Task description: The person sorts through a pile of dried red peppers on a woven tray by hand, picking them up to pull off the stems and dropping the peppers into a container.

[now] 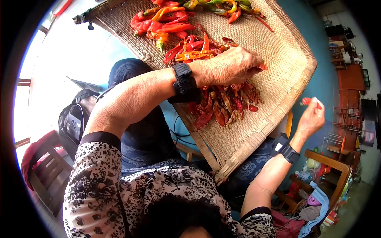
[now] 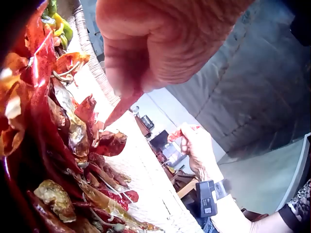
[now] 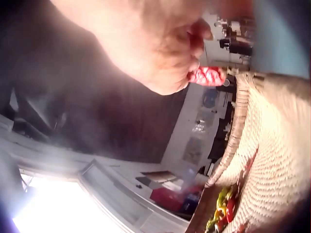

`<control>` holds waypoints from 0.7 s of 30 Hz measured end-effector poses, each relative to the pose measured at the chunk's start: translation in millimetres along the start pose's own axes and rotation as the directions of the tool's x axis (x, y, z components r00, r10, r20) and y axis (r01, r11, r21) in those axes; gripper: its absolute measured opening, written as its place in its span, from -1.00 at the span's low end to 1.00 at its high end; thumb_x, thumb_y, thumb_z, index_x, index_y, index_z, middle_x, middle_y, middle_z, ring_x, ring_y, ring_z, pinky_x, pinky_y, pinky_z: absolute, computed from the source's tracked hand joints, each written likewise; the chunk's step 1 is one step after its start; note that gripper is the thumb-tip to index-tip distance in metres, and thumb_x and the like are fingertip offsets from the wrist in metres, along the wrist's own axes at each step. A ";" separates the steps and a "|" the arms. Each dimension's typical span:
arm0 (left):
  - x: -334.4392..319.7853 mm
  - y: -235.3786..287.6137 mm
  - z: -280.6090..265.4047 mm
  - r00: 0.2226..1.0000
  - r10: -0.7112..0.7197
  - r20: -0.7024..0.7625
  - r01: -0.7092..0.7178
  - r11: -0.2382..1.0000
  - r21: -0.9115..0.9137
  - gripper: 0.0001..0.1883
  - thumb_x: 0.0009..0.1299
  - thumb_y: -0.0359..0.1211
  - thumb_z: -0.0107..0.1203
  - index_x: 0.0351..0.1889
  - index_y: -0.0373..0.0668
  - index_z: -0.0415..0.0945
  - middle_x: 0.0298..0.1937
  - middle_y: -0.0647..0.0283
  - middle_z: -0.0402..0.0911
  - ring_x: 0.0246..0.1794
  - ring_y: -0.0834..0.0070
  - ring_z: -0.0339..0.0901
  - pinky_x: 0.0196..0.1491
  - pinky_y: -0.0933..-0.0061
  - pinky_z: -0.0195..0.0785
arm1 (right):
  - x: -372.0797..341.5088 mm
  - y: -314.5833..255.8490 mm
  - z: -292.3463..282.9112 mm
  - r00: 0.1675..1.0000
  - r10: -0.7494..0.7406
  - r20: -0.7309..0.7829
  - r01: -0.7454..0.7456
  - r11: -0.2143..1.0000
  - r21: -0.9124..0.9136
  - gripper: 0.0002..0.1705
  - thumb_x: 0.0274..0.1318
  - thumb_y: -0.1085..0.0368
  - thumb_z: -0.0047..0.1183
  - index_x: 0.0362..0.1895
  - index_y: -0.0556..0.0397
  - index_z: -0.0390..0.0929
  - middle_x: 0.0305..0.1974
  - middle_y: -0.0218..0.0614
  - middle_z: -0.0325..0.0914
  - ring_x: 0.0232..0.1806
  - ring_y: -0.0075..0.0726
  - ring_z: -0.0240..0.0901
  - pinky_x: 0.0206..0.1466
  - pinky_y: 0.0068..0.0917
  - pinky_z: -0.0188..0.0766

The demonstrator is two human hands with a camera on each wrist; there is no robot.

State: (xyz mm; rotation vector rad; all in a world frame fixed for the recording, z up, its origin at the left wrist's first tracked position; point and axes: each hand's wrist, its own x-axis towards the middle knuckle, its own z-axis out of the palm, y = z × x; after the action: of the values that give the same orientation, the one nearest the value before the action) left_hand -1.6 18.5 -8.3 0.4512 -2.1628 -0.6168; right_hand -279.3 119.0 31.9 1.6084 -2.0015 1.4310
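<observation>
Over the woven tray (image 1: 285, 43), my left hand (image 1: 234, 65) pinches a red pepper, its tip (image 1: 262, 67) showing past the fingers. In the left wrist view that hand (image 2: 160, 43) points the red pepper (image 2: 121, 110) down beside shrivelled dried peppers (image 2: 112, 143). Off the tray's right edge, my right hand (image 1: 311, 117) is raised, holding a red pepper piece (image 1: 306, 101) between thumb and fingers. The right wrist view shows the wrinkled piece (image 3: 208, 76) sticking out of the right hand (image 3: 155, 53). Dried peppers (image 1: 222, 107) lie below my left forearm.
Plump red peppers (image 1: 170, 27) and green ones (image 1: 222, 7) lie at the tray's far side. A wooden chair (image 1: 47, 170) and a black bag (image 1: 75, 123) stand at left. Another chair (image 1: 329, 160) with clothes stands at lower right.
</observation>
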 end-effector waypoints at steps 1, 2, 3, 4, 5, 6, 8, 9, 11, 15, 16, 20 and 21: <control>1.0 1.4 0.1 1.000 -0.011 0.022 0.011 1.000 0.004 -0.86 0.29 -0.47 0.12 -0.24 -0.31 0.45 -0.39 0.06 0.53 -0.31 0.10 0.56 -0.25 0.21 0.43 | 3.1 8.9 -9.1 0.997 0.070 -0.020 -0.073 0.984 -0.162 -0.74 0.28 0.22 0.04 -0.28 0.21 0.54 -0.52 -0.33 0.61 -0.50 -0.53 0.48 -0.39 -0.54 0.39; 1.9 2.8 0.2 1.000 -0.011 0.022 0.011 1.000 0.002 -0.86 0.29 -0.47 0.12 -0.24 -0.31 0.45 -0.39 0.06 0.53 -0.31 0.10 0.56 -0.25 0.21 0.43 | 6.9 22.8 -19.5 0.978 0.201 0.054 -0.174 0.933 -0.315 -0.73 0.25 0.22 0.06 -0.15 0.20 0.55 -0.52 -0.33 0.60 -0.50 -0.49 0.49 -0.37 -0.53 0.39; 2.5 5.0 -0.6 0.998 -0.043 0.036 0.043 0.999 0.008 -0.86 0.29 -0.47 0.13 -0.25 -0.30 0.44 -0.41 0.06 0.54 -0.33 0.11 0.57 -0.27 0.22 0.44 | 6.1 13.4 -18.9 0.983 0.168 0.071 -0.109 0.851 -0.514 -0.68 0.23 0.21 0.07 -0.07 0.19 0.52 -0.55 -0.35 0.57 -0.51 -0.48 0.47 -0.36 -0.53 0.38; 2.9 5.8 -0.2 0.996 -0.075 0.053 0.074 0.997 0.013 -0.86 0.29 -0.48 0.13 -0.25 -0.30 0.44 -0.42 0.07 0.55 -0.35 0.12 0.57 -0.29 0.24 0.44 | 2.2 1.6 -17.1 0.986 0.141 0.093 -0.039 0.726 -0.687 -0.62 0.22 0.20 0.09 0.02 0.18 0.50 -0.58 -0.38 0.54 -0.51 -0.48 0.45 -0.35 -0.53 0.37; 2.7 4.4 1.8 0.996 -0.072 0.058 0.072 0.997 0.009 -0.86 0.29 -0.48 0.13 -0.25 -0.30 0.44 -0.42 0.07 0.55 -0.35 0.12 0.57 -0.29 0.24 0.44 | -0.8 -0.1 -11.3 0.986 0.112 0.122 -0.025 0.830 -0.557 -0.56 0.20 0.17 0.09 0.10 0.12 0.46 -0.59 -0.37 0.53 -0.50 -0.44 0.46 -0.35 -0.47 0.38; 2.4 1.8 4.0 0.996 -0.076 0.055 0.080 0.995 -0.063 -0.87 0.30 -0.46 0.13 -0.25 -0.29 0.43 -0.42 0.07 0.55 -0.37 0.13 0.58 -0.30 0.25 0.45 | -2.3 -2.4 -3.2 0.987 0.076 0.144 -0.010 0.912 -0.410 -0.49 0.19 0.13 0.10 0.17 0.07 0.42 -0.60 -0.35 0.52 -0.49 -0.40 0.46 -0.34 -0.40 0.39; 3.3 1.2 4.0 0.995 -0.079 0.054 0.085 0.988 -0.133 -0.87 0.31 -0.45 0.13 -0.26 -0.28 0.43 -0.42 0.08 0.56 -0.38 0.15 0.58 -0.31 0.26 0.45 | -14.8 -20.5 16.4 0.937 0.048 0.346 -0.062 0.998 0.028 -0.47 0.14 0.20 0.18 0.17 0.12 0.42 -0.41 -0.35 0.58 -0.41 -0.49 0.43 -0.32 -0.51 0.38; 3.5 4.5 2.0 0.995 -0.081 0.059 0.090 0.983 -0.158 -0.87 0.32 -0.44 0.13 -0.26 -0.26 0.43 -0.42 0.08 0.56 -0.37 0.17 0.59 -0.31 0.27 0.45 | -23.2 -24.8 27.8 0.870 0.035 0.491 -0.153 0.967 0.202 -0.48 0.13 0.21 0.20 0.15 0.11 0.44 -0.30 -0.30 0.58 -0.35 -0.48 0.46 -0.29 -0.54 0.41; 2.4 8.0 2.0 0.994 -0.083 0.064 0.094 0.977 -0.193 -0.88 0.36 -0.39 0.12 -0.24 -0.23 0.45 -0.40 0.12 0.57 -0.37 0.23 0.60 -0.31 0.32 0.45 | -34.5 -61.1 43.8 0.745 0.012 0.667 -0.199 0.958 0.205 -0.53 0.10 0.26 0.20 0.11 0.11 0.49 -0.24 -0.33 0.59 -0.32 -0.48 0.48 -0.27 -0.53 0.44; 3.1 13.5 -4.6 0.997 -0.065 0.033 0.071 0.967 -0.246 -0.85 0.38 -0.35 0.12 -0.21 -0.22 0.47 -0.37 0.13 0.59 -0.33 0.27 0.61 -0.28 0.37 0.46 | -41.3 -77.4 64.2 0.704 -0.179 0.687 -0.055 0.951 0.305 -0.79 0.14 0.29 0.15 -0.33 0.17 0.45 -0.54 -0.06 0.46 -0.53 -0.22 0.42 -0.44 -0.32 0.33; 3.3 12.9 -6.1 0.997 -0.067 0.034 0.074 0.967 -0.243 -0.85 0.38 -0.35 0.12 -0.21 -0.22 0.47 -0.37 0.13 0.59 -0.33 0.27 0.61 -0.28 0.37 0.46 | -41.0 -76.2 66.2 0.703 -0.181 0.687 -0.057 0.950 0.308 -0.79 0.14 0.29 0.15 -0.33 0.17 0.45 -0.54 -0.06 0.46 -0.53 -0.22 0.42 -0.44 -0.32 0.33; 1.1 3.3 -6.3 0.992 -0.113 0.055 0.119 0.983 -0.137 -0.79 0.36 -0.30 0.15 -0.17 -0.23 0.48 -0.36 0.11 0.57 -0.31 0.20 0.58 -0.25 0.31 0.45 | -31.7 -71.6 56.5 0.808 -0.073 0.585 0.001 0.993 0.122 -0.80 0.19 0.27 0.09 -0.43 0.11 0.48 -0.63 -0.25 0.41 -0.61 -0.44 0.28 -0.53 -0.38 0.25; -1.4 -1.1 -4.2 0.989 -0.111 0.093 0.116 0.992 -0.051 -0.75 0.35 -0.28 0.16 -0.14 -0.24 0.48 -0.30 0.08 0.56 -0.28 0.16 0.57 -0.21 0.27 0.45 | -28.0 -66.7 52.8 0.855 -0.032 0.518 -0.015 0.996 0.087 -0.81 0.20 0.27 0.08 -0.40 0.11 0.49 -0.61 -0.28 0.44 -0.60 -0.46 0.29 -0.52 -0.40 0.26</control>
State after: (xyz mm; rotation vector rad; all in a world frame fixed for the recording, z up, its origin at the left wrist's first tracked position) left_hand 2.7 17.2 -7.4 0.5279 -2.2103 -0.7721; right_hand -192.2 100.6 22.8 2.2336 -2.2118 1.1773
